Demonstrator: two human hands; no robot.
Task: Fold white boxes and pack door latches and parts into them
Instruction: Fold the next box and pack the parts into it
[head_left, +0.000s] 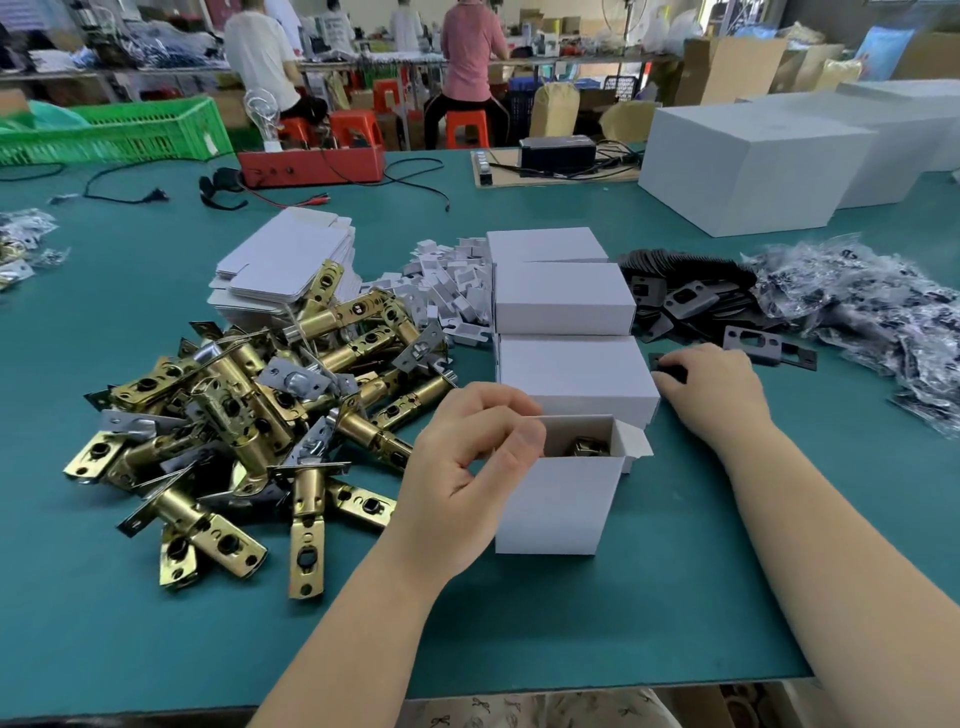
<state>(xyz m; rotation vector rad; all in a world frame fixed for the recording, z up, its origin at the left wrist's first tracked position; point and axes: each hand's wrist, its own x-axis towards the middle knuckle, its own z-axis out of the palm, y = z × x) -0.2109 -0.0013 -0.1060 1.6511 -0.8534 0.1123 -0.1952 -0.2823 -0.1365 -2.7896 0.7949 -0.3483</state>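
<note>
We see the left hand (467, 467) with fingers curled, thumb and fingers pinching the left wall of the open box (558, 501), which stands upright on the green worktop (675, 597); a dark metal part lies inside it. The right hand (714, 395), to the right of and beyond that box, has fingers curled on a black plate (667, 369) lying on the worktop. Between the two hands and beyond them, three closed boxes (563, 299) sit in a row. Left of the left hand lies a heap of brass latches (249, 415), with flat box blanks (285, 260) farther off. Beyond the right hand lie more black plates (691, 296) and bagged parts (857, 312).
</note>
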